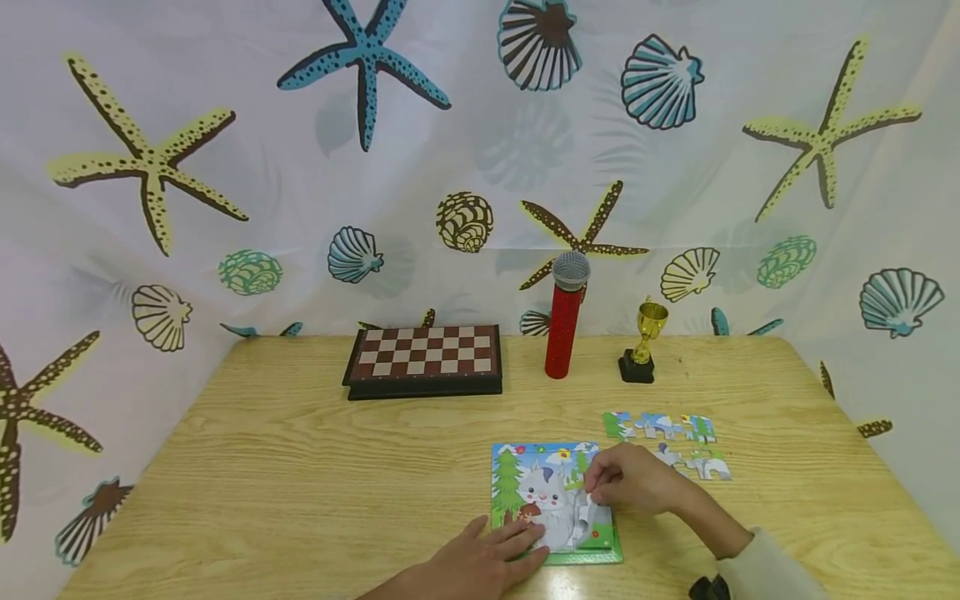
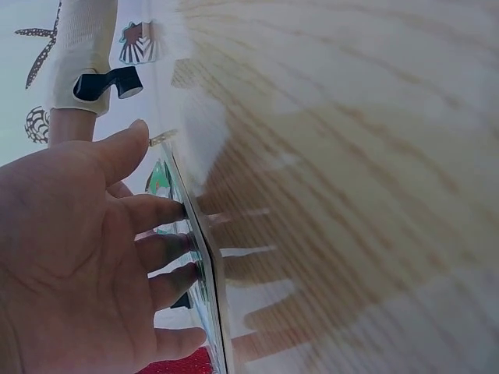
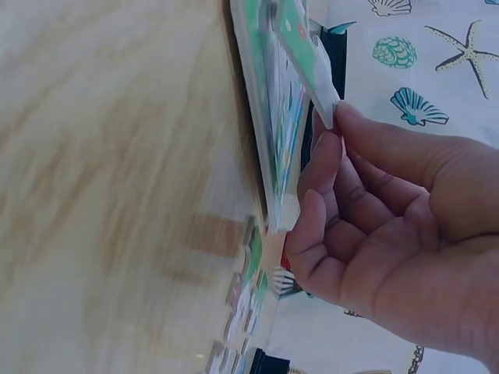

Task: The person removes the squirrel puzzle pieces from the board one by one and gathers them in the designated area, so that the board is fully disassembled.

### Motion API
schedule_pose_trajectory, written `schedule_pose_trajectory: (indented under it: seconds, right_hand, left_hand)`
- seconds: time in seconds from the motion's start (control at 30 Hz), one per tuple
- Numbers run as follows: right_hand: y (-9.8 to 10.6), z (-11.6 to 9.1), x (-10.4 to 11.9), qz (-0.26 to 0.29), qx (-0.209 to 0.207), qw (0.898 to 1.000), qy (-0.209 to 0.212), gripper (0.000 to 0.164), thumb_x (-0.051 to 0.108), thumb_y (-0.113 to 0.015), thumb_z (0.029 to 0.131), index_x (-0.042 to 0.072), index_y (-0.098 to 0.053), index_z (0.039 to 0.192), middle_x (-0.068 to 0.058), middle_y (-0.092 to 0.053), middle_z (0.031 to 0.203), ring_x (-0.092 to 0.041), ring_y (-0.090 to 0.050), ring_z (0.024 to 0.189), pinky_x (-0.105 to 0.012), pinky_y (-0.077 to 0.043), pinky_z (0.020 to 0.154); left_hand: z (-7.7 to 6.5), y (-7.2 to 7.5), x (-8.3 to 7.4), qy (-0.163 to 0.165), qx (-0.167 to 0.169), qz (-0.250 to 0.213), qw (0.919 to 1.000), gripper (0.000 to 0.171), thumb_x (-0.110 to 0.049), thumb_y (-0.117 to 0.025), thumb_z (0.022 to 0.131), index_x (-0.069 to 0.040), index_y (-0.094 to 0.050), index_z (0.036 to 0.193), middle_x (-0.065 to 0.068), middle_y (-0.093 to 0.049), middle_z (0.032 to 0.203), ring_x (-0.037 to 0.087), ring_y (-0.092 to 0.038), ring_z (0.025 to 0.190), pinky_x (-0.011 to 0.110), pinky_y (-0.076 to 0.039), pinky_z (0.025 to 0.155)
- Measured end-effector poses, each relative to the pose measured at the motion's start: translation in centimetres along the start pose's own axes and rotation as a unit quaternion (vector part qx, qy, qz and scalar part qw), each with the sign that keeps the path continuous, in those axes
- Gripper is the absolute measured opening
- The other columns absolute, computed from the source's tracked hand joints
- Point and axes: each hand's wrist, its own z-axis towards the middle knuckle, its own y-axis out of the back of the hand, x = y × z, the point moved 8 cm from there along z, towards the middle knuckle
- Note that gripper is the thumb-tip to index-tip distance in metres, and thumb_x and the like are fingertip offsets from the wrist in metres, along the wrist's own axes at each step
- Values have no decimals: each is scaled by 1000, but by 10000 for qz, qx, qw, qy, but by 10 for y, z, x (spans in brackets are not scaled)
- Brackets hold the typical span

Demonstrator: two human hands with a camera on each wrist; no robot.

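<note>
- The left hand (image 1: 487, 560) lies nearest, fingers spread, resting on the lower left part of a flat, rectangular, green-edged picture-puzzle board (image 1: 588, 557), which sits on the pale wood-grained surface (image 1: 337, 500).
- Much of the picture, a white squirrel-like animal beside a green tree, shows on the board (whether as fitted pieces or print beneath, I cannot tell).
- The right hand (image 1: 637, 479) pinches 1 flat green-and-white puzzle piece (image 3: 308, 58) between thumb and fingers; it is tilted over the board's right side, not lying flat in the picture.
- Just past the right hand, small flat blue, green and white jigsaw pieces (image 1: 660, 426) lie off the board, so I judge the work partway through; its direction is unclear.
- Counts, near to far: 2 hands, 1 board, 1 held piece; at least 5 loose pieces (2 in the nearer row, 3 in the farther, perhaps more behind the hand); 1 gold cup trophy on a black base (image 1: 641, 352); 1 red cylindrical microphone with a silver mesh head (image 1: 564, 321); 1 brown-and-white checkered game box with black sides (image 1: 425, 354).
</note>
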Motion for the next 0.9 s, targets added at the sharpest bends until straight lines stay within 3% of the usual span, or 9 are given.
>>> schedule_pose_trajectory:
  seconds: [0.17,0.57,0.9]
  right_hand:
    - [11,-8,0,29,-20,9999,120,7,5,-64,88,-2,-65,87,-12,-65,81,-4,-53,66,-21,-47,61]
    - [43,-35,-22,2,-94,9995,-290,8,5,-60,91,-3,-62,90,-11,-64,83,-10,-56,69,-25,-47,61]
    - [69,-64,-50,-45,-111,9980,-619,10,4,-58,91,-5,-61,91,-8,-63,81,-8,-52,66,-26,-46,59]
  left_hand:
    - [-1,1,0,-54,-97,33,9999,67,-62,-36,94,-23,-36,147,-2,-33,154,14,-32,142,48,-43,100]
    - [0,3,-2,-130,-227,36,9997,66,-61,-37,94,-21,-38,146,-1,-35,153,15,-34,141,48,-44,98]
    - [1,2,-1,-50,-89,-257,9996,66,-62,-37,94,-22,-38,147,-2,-34,154,15,-33,142,51,-42,99]
